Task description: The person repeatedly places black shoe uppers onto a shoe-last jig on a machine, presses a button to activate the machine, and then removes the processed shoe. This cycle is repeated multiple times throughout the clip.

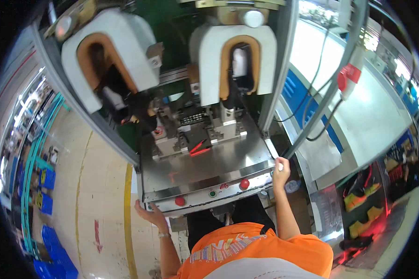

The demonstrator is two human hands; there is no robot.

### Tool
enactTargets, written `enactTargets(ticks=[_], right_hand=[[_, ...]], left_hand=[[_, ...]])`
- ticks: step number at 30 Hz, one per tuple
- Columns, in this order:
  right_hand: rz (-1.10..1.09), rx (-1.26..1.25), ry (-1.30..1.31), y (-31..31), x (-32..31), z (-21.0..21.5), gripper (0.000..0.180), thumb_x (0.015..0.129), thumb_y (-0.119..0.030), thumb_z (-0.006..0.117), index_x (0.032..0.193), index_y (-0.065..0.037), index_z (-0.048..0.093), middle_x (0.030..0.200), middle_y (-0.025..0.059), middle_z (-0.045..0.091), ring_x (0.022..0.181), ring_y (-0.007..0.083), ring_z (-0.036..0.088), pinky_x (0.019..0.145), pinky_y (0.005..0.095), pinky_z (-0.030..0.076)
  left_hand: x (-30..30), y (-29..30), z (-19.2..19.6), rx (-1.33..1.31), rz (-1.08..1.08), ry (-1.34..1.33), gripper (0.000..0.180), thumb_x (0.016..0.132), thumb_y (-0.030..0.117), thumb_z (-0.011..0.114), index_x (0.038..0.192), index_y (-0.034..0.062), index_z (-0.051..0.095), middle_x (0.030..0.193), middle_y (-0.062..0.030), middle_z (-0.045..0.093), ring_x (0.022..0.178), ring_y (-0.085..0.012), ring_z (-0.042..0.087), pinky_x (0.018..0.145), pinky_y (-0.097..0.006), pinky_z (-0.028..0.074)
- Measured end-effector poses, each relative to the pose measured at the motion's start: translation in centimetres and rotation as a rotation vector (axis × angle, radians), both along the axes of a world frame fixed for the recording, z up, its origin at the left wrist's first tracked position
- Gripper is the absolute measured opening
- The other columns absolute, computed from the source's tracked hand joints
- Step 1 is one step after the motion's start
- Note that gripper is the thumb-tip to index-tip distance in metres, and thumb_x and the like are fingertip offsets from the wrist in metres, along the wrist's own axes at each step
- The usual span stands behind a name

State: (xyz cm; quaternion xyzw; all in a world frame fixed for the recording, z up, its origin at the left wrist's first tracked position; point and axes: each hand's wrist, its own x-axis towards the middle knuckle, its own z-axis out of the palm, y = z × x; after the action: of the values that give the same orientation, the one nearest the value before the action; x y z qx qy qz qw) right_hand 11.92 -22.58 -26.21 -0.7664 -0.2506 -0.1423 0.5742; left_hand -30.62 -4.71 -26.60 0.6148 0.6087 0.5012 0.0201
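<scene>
Orange shirt (260, 244) nearest; left hand (152, 216) part-open at button panel (195, 199) end, right hand (280, 176) curled at other end, grip unclear; blue bins (56, 253), contents unreadable.

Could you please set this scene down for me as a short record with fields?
Left hand: at the left end of the front panel
Right hand: at the panel's right end
Buttons: two red buttons, a green button between them
Machine: two white arches with brown linings, above a metal table
Floor: yellow line on the left
Far left: blue bins
</scene>
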Motion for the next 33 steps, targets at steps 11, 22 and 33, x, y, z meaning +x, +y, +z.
enactTargets(ticks=[11, 22, 33], right_hand=[[1.251, 0.190, 0.140, 4.8, -18.8, 12.8, 0.072, 0.078, -0.025, 0.058, 0.137, -0.005, 0.021, 0.144, 0.0170, 0.014, 0.134, 0.0300, 0.010, 0.106, 0.0382, 0.011], [1.135, 0.069, 0.090, 4.7, -16.5, 10.9, 0.061, 0.091, -0.041, 0.027, 0.138, -0.004, 0.016, 0.144, 0.0132, 0.014, 0.134, 0.0267, 0.011, 0.107, 0.0345, 0.007], [0.515, 0.325, -0.394, 0.3, -6.8, 22.5, 0.031, 0.070, -0.004, 0.066, 0.100, -0.003, 0.058, 0.102, 0.0119, 0.058, 0.093, 0.0221, 0.055, 0.083, 0.0326, 0.039]], left_hand=[[20.4, -4.9, 13.3, -0.616, -1.220, -1.199, 0.060, 0.091, 0.052, 0.024, 0.129, 0.0067, 0.032, 0.132, -0.0123, 0.037, 0.124, -0.0233, 0.033, 0.102, -0.037, 0.024], [20.1, -9.1, 11.3, -0.289, -1.210, -0.832, 0.057, 0.094, 0.043, 0.019, 0.137, 0.0038, 0.020, 0.143, -0.0089, 0.020, 0.131, -0.0236, 0.019, 0.108, -0.035, 0.012], [16.5, -3.1, 14.1, -0.331, -0.978, -1.097, 0.020, 0.085, 0.007, 0.048, 0.105, 0.0016, 0.052, 0.111, -0.0097, 0.055, 0.107, -0.0175, 0.050, 0.094, -0.029, 0.034]])
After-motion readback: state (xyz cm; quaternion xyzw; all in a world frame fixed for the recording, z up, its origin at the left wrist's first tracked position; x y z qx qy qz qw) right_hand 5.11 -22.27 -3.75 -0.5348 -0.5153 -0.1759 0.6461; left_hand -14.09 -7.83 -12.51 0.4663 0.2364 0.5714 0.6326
